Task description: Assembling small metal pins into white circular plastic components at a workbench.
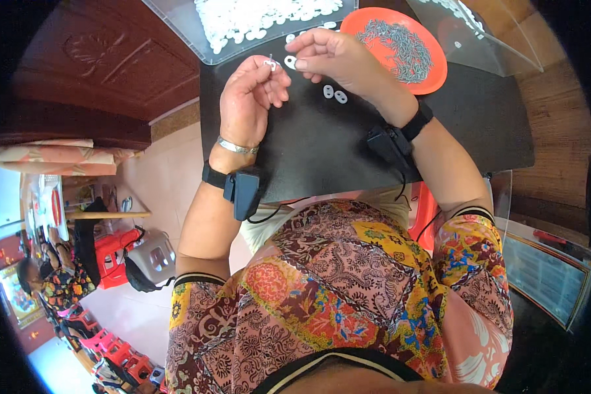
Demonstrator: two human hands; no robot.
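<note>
My left hand (251, 88) pinches a small white plastic piece (266, 65) with a thin metal pin standing up from it. Close beside it, my right hand (335, 62) holds a white oval plastic piece (290, 62) between thumb and fingers; a dark hole shows in it. The two pieces are apart. On the black tabletop (308, 151), just below my right hand, lie two more white oval pieces (335, 95), each with two holes.
A clear bin (189, 36) full of white pieces stands at the far side. To its right, an orange plate (440, 62) holds many short metal pins. Clear panels (505, 36) stand at the far right. Stools and another person (62, 276) are off to the left.
</note>
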